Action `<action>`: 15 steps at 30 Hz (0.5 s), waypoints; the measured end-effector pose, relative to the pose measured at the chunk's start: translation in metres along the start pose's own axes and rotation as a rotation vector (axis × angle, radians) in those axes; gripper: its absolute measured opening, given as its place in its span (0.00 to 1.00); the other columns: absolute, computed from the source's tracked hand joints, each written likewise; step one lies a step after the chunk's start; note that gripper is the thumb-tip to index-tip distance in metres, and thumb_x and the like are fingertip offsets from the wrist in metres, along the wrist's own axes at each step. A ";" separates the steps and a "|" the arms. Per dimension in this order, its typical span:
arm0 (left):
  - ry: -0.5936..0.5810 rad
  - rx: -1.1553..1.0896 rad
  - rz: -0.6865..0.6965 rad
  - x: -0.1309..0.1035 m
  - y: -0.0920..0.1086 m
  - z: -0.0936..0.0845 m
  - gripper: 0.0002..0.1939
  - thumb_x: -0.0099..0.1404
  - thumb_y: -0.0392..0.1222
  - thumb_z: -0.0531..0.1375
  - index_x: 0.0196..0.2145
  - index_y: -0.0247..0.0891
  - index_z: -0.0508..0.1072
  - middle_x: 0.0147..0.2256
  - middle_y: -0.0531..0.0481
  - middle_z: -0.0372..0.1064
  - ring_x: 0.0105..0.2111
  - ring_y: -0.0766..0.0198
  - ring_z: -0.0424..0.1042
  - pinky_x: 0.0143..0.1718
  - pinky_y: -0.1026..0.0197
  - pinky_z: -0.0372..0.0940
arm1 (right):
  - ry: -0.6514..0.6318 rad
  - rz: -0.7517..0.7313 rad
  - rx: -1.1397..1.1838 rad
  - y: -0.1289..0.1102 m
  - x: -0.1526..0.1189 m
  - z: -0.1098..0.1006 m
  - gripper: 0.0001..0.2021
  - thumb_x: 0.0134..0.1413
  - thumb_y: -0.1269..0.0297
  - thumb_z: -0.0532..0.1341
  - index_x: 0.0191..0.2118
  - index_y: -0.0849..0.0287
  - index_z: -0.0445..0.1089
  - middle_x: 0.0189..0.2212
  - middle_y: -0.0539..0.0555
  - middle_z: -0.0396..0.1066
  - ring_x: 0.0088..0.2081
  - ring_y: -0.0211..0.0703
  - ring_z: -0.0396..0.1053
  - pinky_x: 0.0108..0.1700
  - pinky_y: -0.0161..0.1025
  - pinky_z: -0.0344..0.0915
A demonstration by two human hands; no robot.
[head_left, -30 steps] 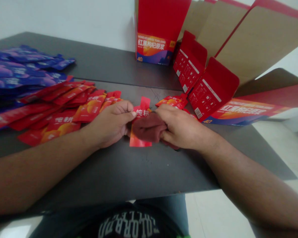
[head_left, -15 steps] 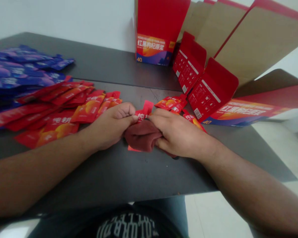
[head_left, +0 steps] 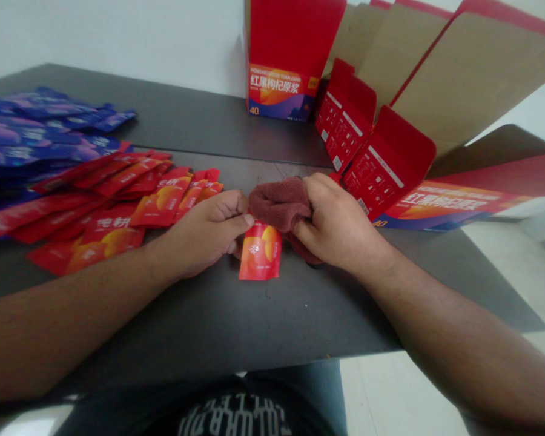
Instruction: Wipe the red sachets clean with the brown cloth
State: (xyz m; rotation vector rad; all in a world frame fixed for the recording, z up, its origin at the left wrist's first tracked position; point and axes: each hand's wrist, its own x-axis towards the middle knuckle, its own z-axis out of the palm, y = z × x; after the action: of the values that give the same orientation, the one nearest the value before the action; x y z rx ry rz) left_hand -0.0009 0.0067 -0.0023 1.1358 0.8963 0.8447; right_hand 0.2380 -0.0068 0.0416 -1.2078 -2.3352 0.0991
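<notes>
My left hand (head_left: 213,230) pinches the left edge of a red and orange pouch (head_left: 260,254) between thumb and fingers. The pouch hangs or stands over the dark table in front of me, its printed face toward me. Bunched in my right hand (head_left: 338,221) is a brown-red cloth (head_left: 281,206), which covers the top part of the pouch. The fingers of my right hand are wrapped round the cloth. Just left of my left hand lie several red pouches (head_left: 163,197) of the same print, overlapping.
Blue pouches (head_left: 40,133) are heaped at the far left of the table (head_left: 200,327). A printed red carton (head_left: 279,91) stands at the back. To the right, another open carton (head_left: 440,206) lies near red flaps (head_left: 393,160) and tall brown cardboard panels (head_left: 454,66).
My right hand and the cloth have moved up the pouch, from its lower face to its top. The pouch's lower face now shows. My left hand keeps its pinch in nearly the same place.
</notes>
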 end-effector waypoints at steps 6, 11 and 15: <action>0.038 0.032 0.022 -0.002 0.003 0.003 0.15 0.64 0.37 0.74 0.34 0.40 0.70 0.26 0.54 0.73 0.24 0.67 0.72 0.27 0.65 0.66 | -0.132 -0.036 0.046 -0.002 -0.001 0.000 0.06 0.63 0.71 0.63 0.43 0.54 0.68 0.43 0.55 0.74 0.44 0.49 0.72 0.46 0.44 0.68; -0.006 0.051 0.012 -0.004 0.002 0.001 0.10 0.73 0.37 0.69 0.38 0.39 0.69 0.29 0.54 0.74 0.26 0.69 0.71 0.30 0.65 0.66 | -0.082 -0.006 0.032 -0.001 -0.001 0.000 0.06 0.63 0.70 0.63 0.43 0.54 0.68 0.42 0.55 0.73 0.44 0.51 0.72 0.46 0.46 0.68; 0.018 0.083 0.027 -0.005 0.004 0.001 0.12 0.70 0.36 0.71 0.36 0.38 0.69 0.28 0.54 0.74 0.26 0.69 0.71 0.30 0.66 0.65 | -0.126 -0.051 0.041 -0.002 -0.001 0.000 0.06 0.62 0.71 0.63 0.43 0.55 0.68 0.43 0.56 0.73 0.44 0.50 0.72 0.45 0.45 0.67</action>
State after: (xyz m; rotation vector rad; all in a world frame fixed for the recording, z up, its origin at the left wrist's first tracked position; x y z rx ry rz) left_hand -0.0023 0.0027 0.0024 1.2163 0.9406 0.8471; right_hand 0.2367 -0.0091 0.0418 -1.1510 -2.4583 0.2099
